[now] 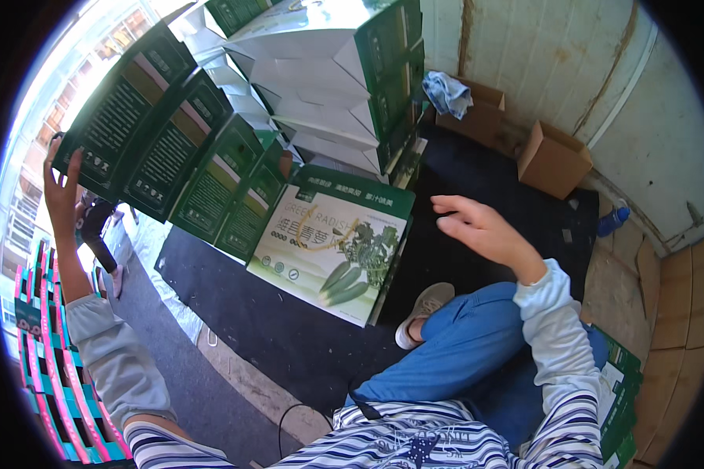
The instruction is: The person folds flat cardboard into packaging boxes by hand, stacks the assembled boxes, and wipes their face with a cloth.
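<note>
My left hand [61,187] is raised at the far left, with its fingers on the outer edge of a dark green cardboard box panel [125,109]. That panel belongs to a run of green printed panels that slants down toward the middle. Beside its lower end, a flat green and white carton [328,242] lies face up, printed with long green vegetables and leaves. My right hand [485,234] hovers to the right of this carton, palm down and fingers stretched out, holding nothing. A gap separates it from the carton's edge.
A tall stack of green and white cartons [313,86] stands just beyond. Brown boxes [555,160] sit by the wall, one with a blue cloth [447,94]. A blue bottle [614,219] lies at right. Pink and teal stacked pieces [66,375] stand at left; more green cartons [619,391] are beside my leg.
</note>
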Motion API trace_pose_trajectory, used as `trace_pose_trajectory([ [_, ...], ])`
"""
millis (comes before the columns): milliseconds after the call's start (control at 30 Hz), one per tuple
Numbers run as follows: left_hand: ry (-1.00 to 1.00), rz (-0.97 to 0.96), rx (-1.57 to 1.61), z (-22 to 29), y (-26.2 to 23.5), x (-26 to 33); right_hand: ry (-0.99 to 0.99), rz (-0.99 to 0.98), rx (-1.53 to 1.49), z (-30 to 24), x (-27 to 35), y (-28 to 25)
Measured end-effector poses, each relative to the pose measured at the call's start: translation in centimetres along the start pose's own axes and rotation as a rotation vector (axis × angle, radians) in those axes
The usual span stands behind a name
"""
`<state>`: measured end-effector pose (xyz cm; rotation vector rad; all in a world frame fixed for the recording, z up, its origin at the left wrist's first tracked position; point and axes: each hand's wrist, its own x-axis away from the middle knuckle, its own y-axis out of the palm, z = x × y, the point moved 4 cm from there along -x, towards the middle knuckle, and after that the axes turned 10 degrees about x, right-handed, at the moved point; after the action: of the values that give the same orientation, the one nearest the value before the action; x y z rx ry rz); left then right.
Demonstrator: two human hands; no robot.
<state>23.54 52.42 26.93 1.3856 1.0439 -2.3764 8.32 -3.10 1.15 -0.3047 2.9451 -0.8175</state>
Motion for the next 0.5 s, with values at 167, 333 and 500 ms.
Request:
trace_pose_trajectory([
  [167, 0.007, 0.044, -0.179, -0.1, -0.6, -1.1, 0.194, 0.091, -0.026, 6.0, 4.5, -3.7],
  [333, 0.356, 0.337, -0.59, 11.8, 7.9, 5.9, 0.327, 0.212, 0.03, 8.6, 8.2, -5.1],
  [500, 0.092, -0.599, 0.13, 20.9, 30.0, 24.1, 0.129, 0.237, 0.27, 4.9, 8.1, -1.1],
])
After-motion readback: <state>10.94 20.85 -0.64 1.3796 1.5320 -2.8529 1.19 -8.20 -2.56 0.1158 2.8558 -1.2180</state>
